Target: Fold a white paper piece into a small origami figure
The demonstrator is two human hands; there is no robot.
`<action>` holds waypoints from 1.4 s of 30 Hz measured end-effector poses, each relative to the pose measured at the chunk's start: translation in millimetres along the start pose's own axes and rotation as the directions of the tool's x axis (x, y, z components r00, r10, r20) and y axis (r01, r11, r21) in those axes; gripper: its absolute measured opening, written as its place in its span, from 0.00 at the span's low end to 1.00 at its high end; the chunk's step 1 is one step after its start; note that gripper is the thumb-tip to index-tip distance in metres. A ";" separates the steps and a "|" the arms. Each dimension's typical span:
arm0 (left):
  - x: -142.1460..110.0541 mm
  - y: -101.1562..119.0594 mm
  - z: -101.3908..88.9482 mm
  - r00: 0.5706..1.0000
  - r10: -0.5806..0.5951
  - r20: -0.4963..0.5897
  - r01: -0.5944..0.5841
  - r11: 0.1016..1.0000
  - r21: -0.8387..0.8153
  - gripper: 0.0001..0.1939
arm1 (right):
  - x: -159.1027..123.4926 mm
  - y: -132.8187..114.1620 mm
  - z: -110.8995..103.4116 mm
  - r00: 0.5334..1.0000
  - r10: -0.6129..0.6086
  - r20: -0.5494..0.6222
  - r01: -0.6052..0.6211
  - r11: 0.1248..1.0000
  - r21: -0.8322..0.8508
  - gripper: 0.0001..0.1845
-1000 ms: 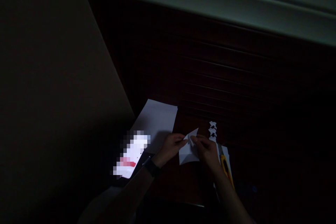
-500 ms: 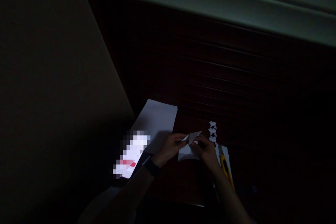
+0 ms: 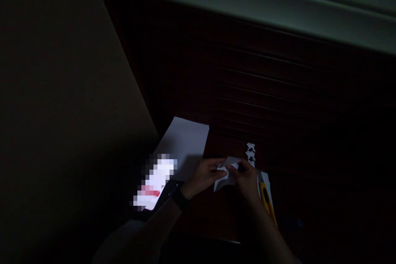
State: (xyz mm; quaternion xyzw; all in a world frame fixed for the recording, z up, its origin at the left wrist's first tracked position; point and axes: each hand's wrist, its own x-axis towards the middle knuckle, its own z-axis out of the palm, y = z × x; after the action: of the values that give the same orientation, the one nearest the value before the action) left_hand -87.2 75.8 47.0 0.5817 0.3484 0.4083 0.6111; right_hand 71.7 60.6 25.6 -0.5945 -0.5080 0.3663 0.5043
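In dim light both hands work on a small folded piece of white paper (image 3: 223, 175) over a dark wooden table (image 3: 278, 140). My left hand (image 3: 204, 175), with a dark watch at the wrist, pinches the paper's left side. My right hand (image 3: 246, 179) pinches its upper right part, fingers closed on a fold. The paper looks bunched up between the fingertips.
A white sheet (image 3: 184, 144) lies left of the hands. A lit, blurred screen (image 3: 154, 183) glows at lower left. A yellow utility knife (image 3: 266, 200) rests on paper to the right. Small folded white pieces (image 3: 250, 152) sit in a row behind the right hand.
The paper's raised pointed flap has been folded down and the piece now looks smaller and more compact. Both hands have closed in slightly around it.
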 end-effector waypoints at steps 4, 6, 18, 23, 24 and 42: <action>0.0 0.5 1.2 0.998 0.047 -0.053 -0.041 0.994 0.100 0.18 | -1.5 -3.2 1.5 0.999 -0.034 -0.018 0.034 0.999 -0.002 0.10; 0.4 -0.8 1.3 0.993 0.072 -0.097 -0.055 0.984 0.167 0.17 | -1.9 -5.2 2.7 0.997 -0.066 -0.025 0.066 0.998 -0.007 0.09; 2.6 -1.1 -2.5 0.988 0.074 -0.135 -0.048 0.982 0.183 0.15 | -2.1 -2.2 4.2 0.993 -0.023 -0.117 0.036 0.994 0.108 0.18; 1.9 -4.6 -2.3 0.984 0.053 -0.168 -0.028 0.989 0.146 0.15 | -3.8 -10.0 1.5 0.997 0.051 0.052 -0.063 0.963 0.261 0.18; 1.2 -4.6 -2.7 0.984 0.033 -0.174 -0.014 0.994 0.106 0.15 | -5.3 -15.2 0.7 0.992 0.066 0.106 -0.096 0.949 0.301 0.17; -1.4 5.4 -5.0 0.984 -0.118 -0.134 0.085 0.970 -0.228 0.19 | -8.1 -31.9 -3.2 0.983 0.137 0.121 -0.173 0.908 0.382 0.12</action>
State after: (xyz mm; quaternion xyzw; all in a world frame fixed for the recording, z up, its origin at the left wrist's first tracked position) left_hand -92.7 76.6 51.9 0.4595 0.3742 0.4545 0.6650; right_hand 65.4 51.2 56.7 -0.5030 -0.3984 0.5259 0.5583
